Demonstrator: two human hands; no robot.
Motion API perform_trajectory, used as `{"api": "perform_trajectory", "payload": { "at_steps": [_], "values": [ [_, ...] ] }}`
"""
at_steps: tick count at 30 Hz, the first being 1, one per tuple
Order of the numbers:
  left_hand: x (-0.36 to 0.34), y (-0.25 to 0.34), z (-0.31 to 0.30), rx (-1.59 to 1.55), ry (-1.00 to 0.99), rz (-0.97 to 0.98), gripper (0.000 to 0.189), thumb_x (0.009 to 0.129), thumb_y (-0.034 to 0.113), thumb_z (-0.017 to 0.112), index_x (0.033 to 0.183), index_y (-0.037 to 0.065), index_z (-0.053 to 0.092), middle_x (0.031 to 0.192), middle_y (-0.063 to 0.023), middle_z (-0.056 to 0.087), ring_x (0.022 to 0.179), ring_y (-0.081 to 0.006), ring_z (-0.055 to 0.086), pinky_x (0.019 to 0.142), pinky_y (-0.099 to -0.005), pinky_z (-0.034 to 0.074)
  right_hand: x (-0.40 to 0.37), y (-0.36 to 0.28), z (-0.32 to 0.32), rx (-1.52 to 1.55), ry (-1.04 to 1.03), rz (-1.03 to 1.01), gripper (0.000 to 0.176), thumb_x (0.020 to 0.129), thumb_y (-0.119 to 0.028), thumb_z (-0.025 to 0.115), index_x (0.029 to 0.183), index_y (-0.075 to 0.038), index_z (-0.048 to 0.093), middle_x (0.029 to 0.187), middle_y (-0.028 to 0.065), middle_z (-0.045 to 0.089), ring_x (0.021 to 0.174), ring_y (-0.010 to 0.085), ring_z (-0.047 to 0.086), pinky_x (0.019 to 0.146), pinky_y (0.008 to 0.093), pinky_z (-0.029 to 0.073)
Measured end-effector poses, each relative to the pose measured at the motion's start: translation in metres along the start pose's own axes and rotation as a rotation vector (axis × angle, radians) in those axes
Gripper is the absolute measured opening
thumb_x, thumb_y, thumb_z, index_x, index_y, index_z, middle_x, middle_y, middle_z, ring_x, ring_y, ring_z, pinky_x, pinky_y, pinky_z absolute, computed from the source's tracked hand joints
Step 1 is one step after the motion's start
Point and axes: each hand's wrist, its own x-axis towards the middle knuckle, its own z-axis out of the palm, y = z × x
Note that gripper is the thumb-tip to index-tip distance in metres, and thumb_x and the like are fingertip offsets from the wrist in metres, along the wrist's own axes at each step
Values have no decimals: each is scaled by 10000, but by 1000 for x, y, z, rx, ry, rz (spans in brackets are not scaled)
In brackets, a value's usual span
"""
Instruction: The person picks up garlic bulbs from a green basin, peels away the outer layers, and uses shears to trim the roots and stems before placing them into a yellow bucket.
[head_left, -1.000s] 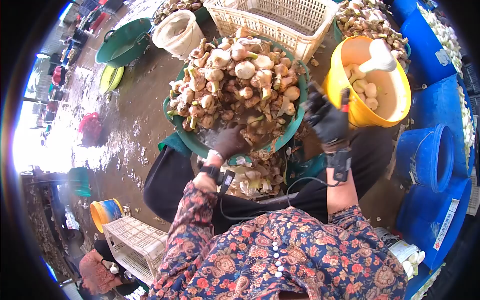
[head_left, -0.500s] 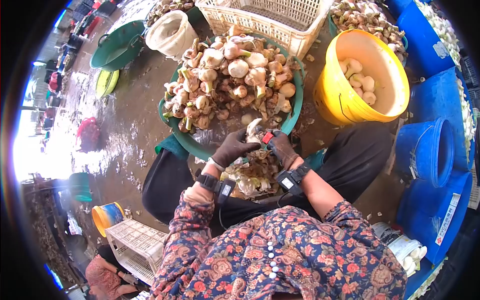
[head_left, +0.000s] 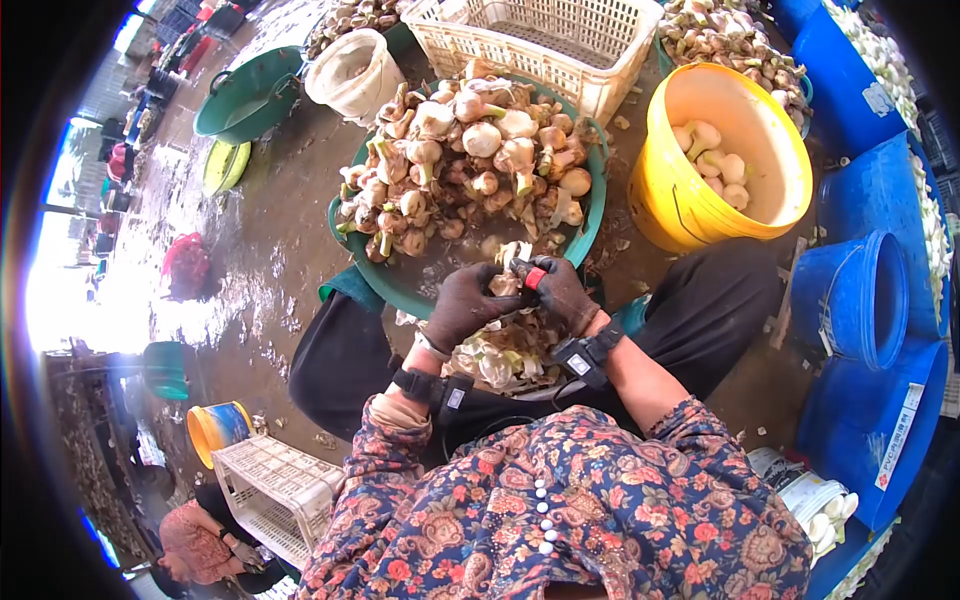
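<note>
My left hand (head_left: 466,308), in a dark glove, is closed around a garlic bulb (head_left: 505,284) with pale, ragged skin. My right hand (head_left: 563,298), also gloved, meets it from the right with bent fingers pressed against the bulb's side. A small red piece (head_left: 537,278) shows at the right fingertips; I cannot tell what those fingers grip. Just beyond both hands stands a green tub (head_left: 597,205) heaped with untrimmed garlic bulbs (head_left: 425,150). Below the hands, between my legs, lies a pile of peeled skins (head_left: 495,360).
To the right stands a yellow bucket (head_left: 655,190) with several clean white bulbs (head_left: 707,150). Blue buckets (head_left: 845,300) line the right side. A cream crate (head_left: 600,85) sits behind the tub, beside a white bucket (head_left: 350,85). Another person (head_left: 200,545) sits at lower left.
The bulb has turned in my left hand, and its pale protruding part no longer points up as before. My right fingers have moved closer against it. The view has shifted slightly.
</note>
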Motion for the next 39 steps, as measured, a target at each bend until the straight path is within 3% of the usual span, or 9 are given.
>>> {"api": "perform_trajectory", "payload": {
  "at_steps": [16, 18, 20, 21, 27, 28, 29, 33, 39],
  "values": [
    [18, -77, -33, -674, -30, -465, 330, 816, 310, 653, 930, 1, 632, 743, -15, 604, 598, -81, 548, 509, -227, 432, 16, 40, -24, 378, 75, 535, 349, 861, -429, 519, 948, -106, 615, 699, -12, 585, 539, 146, 556, 498, 308, 490],
    [59, -122, -90, -189, 192, 286, 242, 933, 215, 481, 1022, 8, 570, 870, -32, 597, 702, -89, 561, 569, -239, 454, 18, 33, -23, 328, 115, 528, 362, 867, -447, 511, 943, -108, 615, 685, -23, 578, 541, 138, 554, 487, 294, 473],
    [78, -44, -159, -659, 606, 279, 334, 954, 316, 416, 979, 23, 573, 939, -53, 605, 862, -97, 568, 767, -242, 474, 17, 33, -24, 401, 8, 480, 387, 872, -484, 493, 932, -122, 616, 657, -43, 563, 537, 123, 546, 476, 271, 442],
    [60, 33, -172, -1286, 303, 109, 370, 933, 365, 453, 964, 17, 572, 920, -53, 610, 808, -131, 594, 691, -270, 493, 11, 30, -24, 424, 5, 397, 383, 890, -437, 474, 972, -84, 598, 709, -9, 582, 571, 139, 557, 491, 281, 456],
    [97, -47, -138, -367, 80, -158, 268, 812, 221, 598, 995, 27, 630, 813, -70, 634, 671, -103, 612, 534, -245, 493, 24, 49, -41, 515, 3, 480, 413, 917, -330, 412, 1087, 27, 533, 802, 68, 593, 619, 181, 572, 514, 310, 484],
    [90, -22, -103, 138, -10, -329, 352, 781, 287, 612, 1012, 21, 623, 797, -110, 652, 710, -174, 637, 585, -306, 511, 22, 46, -39, 512, 27, 467, 410, 907, -364, 455, 1027, 15, 558, 746, 45, 580, 579, 160, 557, 490, 289, 470],
    [99, -87, -62, 543, 20, -39, 460, 733, 352, 627, 1097, 73, 590, 880, -159, 649, 774, -288, 636, 671, -378, 511, 20, 38, -34, 510, 33, 468, 410, 907, -364, 455, 1027, 15, 558, 746, 45, 580, 579, 160, 557, 490, 289, 470],
    [99, -136, 32, 573, -32, 12, 604, 683, 393, 643, 1232, 191, 492, 993, -157, 621, 899, -354, 591, 785, -428, 474, 23, 31, -33, 341, 66, 514, 419, 888, -437, 486, 1077, -79, 596, 783, -6, 614, 630, 128, 587, 594, 289, 503],
    [104, -127, 27, 384, -208, -58, 586, 661, 401, 680, 1101, 26, 585, 1042, -154, 626, 932, -300, 601, 858, -343, 452, 32, 49, -31, 450, 226, 474, 383, 842, -443, 568, 886, -65, 609, 653, 13, 569, 490, 129, 526, 433, 261, 429]
  ]
}}
